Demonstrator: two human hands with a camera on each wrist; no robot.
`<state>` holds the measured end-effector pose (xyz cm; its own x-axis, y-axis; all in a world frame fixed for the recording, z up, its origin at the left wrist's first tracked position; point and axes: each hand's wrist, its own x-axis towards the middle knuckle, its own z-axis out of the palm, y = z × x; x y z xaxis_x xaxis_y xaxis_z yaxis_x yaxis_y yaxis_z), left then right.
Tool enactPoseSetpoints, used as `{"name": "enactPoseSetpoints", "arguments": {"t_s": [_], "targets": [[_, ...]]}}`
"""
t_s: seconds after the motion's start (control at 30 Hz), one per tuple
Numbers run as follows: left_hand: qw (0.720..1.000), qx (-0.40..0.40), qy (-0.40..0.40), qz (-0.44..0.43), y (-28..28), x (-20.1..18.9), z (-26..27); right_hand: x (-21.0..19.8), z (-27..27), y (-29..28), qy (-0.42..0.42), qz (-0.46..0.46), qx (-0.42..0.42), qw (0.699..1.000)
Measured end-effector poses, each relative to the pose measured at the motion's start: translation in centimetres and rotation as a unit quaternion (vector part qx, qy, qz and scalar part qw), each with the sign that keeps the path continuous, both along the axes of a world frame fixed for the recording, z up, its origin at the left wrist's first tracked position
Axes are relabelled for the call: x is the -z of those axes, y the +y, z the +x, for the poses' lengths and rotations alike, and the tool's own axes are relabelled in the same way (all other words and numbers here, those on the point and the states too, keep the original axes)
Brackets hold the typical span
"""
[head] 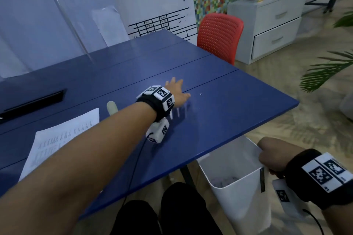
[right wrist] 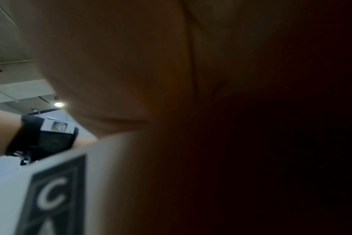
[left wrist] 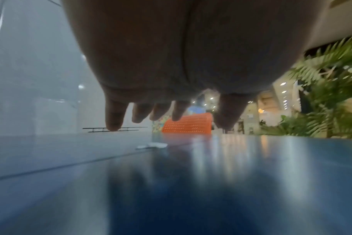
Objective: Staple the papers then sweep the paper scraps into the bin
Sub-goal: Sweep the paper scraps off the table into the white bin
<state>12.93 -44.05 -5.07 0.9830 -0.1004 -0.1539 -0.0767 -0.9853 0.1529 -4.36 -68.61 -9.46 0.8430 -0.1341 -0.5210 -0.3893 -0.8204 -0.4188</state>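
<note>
My left hand reaches over the blue table with its fingers straight and spread, just above the surface. Small white paper scraps lie right of the hand, and a scrap shows ahead of the fingers in the left wrist view. My right hand grips the rim of the white bin, held below the table's near-right edge; scraps lie inside it. The printed papers lie on the table's left. A pale stapler sits behind my forearm.
A red chair stands at the far right corner of the table, a white drawer cabinet beyond it. A plant is on the right. A black slot crosses the table's left.
</note>
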Motion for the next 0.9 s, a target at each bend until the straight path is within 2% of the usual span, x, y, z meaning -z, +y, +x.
{"name": "enactPoseSetpoints", "arguments": {"t_s": [0.07,0.2,0.33,0.63,0.8,0.9], "targets": [[0.998,-0.02,0.038,0.039,0.3,1.6,1.5,0.0,0.0,-0.2,0.002,-0.001,-0.001,1.0],[0.994,-0.008,0.098,0.049,-0.4,2.2,2.0,-0.3,0.0,-0.6,0.011,0.005,-0.001,1.0],[0.993,0.046,0.101,0.045,-2.3,1.6,0.3,-0.7,0.0,-0.6,0.014,-0.003,-0.009,1.0],[0.959,0.243,0.116,0.092,-7.6,2.4,-10.8,-0.7,-0.1,-0.9,0.01,0.013,0.002,1.0],[0.935,0.332,0.089,0.081,-9.0,2.9,-17.8,-1.1,-0.3,-0.9,0.006,0.01,-0.016,1.0],[0.903,0.39,0.175,0.048,-9.0,2.1,-20.8,-0.8,-0.3,-1.3,0.006,0.016,-0.022,1.0]]}}
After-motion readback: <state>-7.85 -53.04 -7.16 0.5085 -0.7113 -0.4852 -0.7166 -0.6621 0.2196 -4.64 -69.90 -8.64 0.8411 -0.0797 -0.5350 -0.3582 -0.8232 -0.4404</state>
